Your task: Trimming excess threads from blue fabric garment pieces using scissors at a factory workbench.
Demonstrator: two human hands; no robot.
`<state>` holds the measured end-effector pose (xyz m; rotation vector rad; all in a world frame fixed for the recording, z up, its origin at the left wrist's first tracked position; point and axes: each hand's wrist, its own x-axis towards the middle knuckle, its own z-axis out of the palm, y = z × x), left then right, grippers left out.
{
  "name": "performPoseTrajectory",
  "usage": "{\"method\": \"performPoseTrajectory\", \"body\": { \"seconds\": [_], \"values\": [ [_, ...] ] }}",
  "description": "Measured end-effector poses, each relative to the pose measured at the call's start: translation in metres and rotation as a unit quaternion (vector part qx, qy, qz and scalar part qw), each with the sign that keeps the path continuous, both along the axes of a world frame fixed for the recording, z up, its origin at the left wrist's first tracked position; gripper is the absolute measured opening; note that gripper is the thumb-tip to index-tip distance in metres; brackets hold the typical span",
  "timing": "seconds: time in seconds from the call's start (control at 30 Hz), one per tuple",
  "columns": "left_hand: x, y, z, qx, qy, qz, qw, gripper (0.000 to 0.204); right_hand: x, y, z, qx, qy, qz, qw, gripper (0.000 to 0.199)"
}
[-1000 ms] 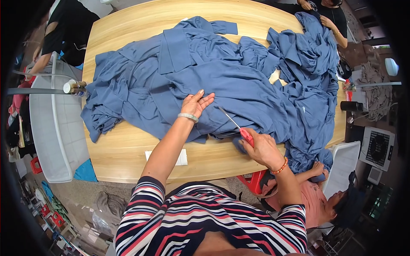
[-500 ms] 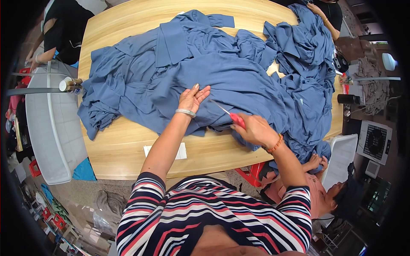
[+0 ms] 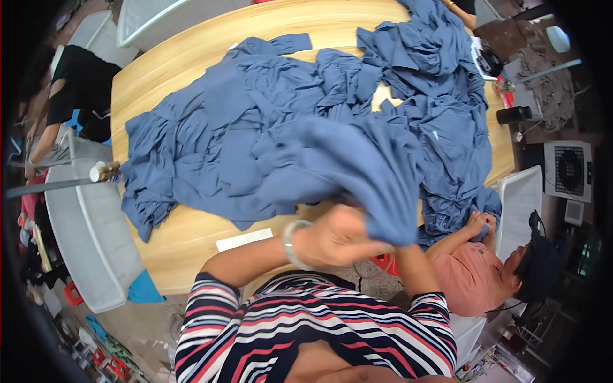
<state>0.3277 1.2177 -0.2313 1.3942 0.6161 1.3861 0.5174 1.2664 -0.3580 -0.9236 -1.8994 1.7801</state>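
A blue garment (image 3: pixel 357 156) with a lifted, motion-blurred fold is raised off the table toward me. My left hand (image 3: pixel 335 237), with a pale bangle at the wrist, is closed at the near edge of this fold, its fingers curled against the cloth. The hanging fabric covers my right hand; only my right forearm (image 3: pixel 416 271) shows below it, so its fingers and anything in them are hidden. More blue garments lie crumpled across the wooden table (image 3: pixel 182 246).
A white paper strip (image 3: pixel 244 239) lies by the near table edge. On the right, a co-worker in pink (image 3: pixel 469 277) handles blue cloth (image 3: pixel 447 207) beside a white bin (image 3: pixel 520 201). Another person in black (image 3: pixel 83 86) stands far left, near a white tub (image 3: pixel 89 249).
My left hand has come down and right, and the garment's near part has been lifted. My right hand and its red-handled pointed tool have gone out of sight behind the cloth.
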Motion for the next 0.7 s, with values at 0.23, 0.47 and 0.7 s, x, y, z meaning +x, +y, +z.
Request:
{"method": "performPoseTrajectory", "body": {
  "seconds": [0.23, 0.47, 0.7],
  "values": [
    [0.044, -0.009, -0.080, -0.094, 0.147, 0.100, 0.980, 0.047, 0.227, 0.170, 0.029, 0.318, -0.592, -0.147, 0.725, 0.029],
    [-0.055, -0.047, -0.173, -0.138, 0.557, 0.409, 0.709, 0.068, 0.157, 0.086, 0.038, 0.186, -0.494, -0.142, 0.837, 0.039],
    [-0.103, -0.048, -0.213, -0.166, 0.539, 0.432, 0.704, 0.062, 0.024, 0.029, 0.014, 0.271, -0.296, -0.019, 0.916, 0.059]
  ]
}}
